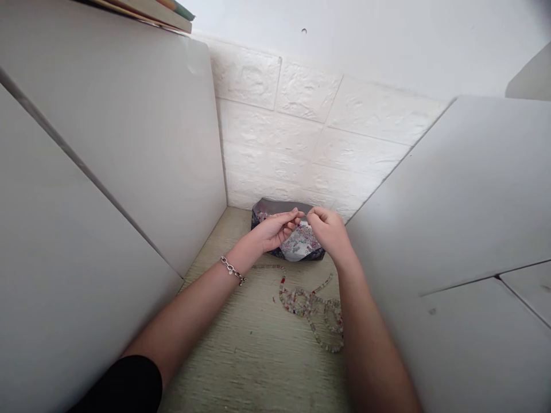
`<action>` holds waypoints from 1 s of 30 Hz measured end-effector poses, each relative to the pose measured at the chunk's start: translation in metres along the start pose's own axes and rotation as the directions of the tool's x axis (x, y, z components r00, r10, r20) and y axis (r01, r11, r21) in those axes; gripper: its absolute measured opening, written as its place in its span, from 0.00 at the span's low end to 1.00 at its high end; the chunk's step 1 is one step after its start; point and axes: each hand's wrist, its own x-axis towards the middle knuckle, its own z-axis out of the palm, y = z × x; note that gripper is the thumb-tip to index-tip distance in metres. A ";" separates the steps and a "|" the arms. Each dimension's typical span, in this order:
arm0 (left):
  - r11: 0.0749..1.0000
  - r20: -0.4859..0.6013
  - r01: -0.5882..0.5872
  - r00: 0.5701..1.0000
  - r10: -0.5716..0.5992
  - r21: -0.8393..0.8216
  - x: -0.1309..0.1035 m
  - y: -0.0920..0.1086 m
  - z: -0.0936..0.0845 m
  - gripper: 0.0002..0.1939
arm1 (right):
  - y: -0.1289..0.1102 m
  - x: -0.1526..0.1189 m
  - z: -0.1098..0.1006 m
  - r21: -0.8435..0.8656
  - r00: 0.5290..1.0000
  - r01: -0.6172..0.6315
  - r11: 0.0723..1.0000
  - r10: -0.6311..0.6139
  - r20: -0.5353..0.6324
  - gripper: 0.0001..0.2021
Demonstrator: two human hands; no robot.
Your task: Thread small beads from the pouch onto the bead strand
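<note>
Both hands meet above an open box-like container [317,256] with a grey inner lining and a dark patterned outside. Loose small beads [301,240] in pink, white and red lie in it. My left hand [278,228] is turned partly palm up, its thumb and forefinger pinched together at the tip. Close beside those fingertips, my right hand [328,229] is closed in a pinch. Something thin seems to run between the two pinches, too small to name. Nearer to me, a long string of beads [297,301] lies in loose loops, partly hidden behind my right forearm.
The pale green wooden surface [241,344] narrows towards a white brick-patterned wall [275,135]. White panels stand close on the left [142,126] and right [451,201]. Book-like items [159,14] rest on top of the left panel. A chain bracelet [232,271] circles my left wrist.
</note>
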 end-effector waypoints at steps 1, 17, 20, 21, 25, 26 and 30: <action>1.000 0.000 -0.001 1.000 0.001 0.001 0.000 0.000 0.000 0.08 | -0.001 0.000 0.000 0.000 1.000 0.004 1.000 -0.004 0.001 0.09; 0.995 -0.002 -0.019 1.000 0.019 0.098 -0.002 -0.002 0.003 0.08 | 0.002 0.001 0.001 -0.074 0.999 0.003 0.997 0.000 0.033 0.11; 0.993 -0.003 -0.012 1.000 0.013 0.118 -0.002 -0.002 0.003 0.07 | 0.003 0.001 0.002 -0.138 0.998 0.013 0.990 -0.006 0.055 0.11; 0.992 -0.013 -0.009 1.000 0.011 0.122 -0.001 -0.002 0.003 0.07 | 0.004 0.001 0.003 -0.172 0.998 0.019 0.985 -0.008 0.062 0.11; 0.992 -0.067 0.020 0.998 -0.012 0.123 0.000 -0.002 0.002 0.10 | 0.006 0.000 0.005 -0.282 0.997 0.047 0.958 -0.027 0.075 0.12; 0.992 -0.067 0.026 0.998 -0.018 0.125 0.000 -0.002 0.002 0.10 | 0.006 0.000 0.005 -0.288 0.998 0.046 0.957 -0.029 0.063 0.11; 0.986 -0.054 0.017 0.999 -0.008 0.163 -0.002 0.000 0.001 0.09 | 0.006 0.000 0.004 -0.217 0.996 0.074 0.973 -0.060 0.070 0.12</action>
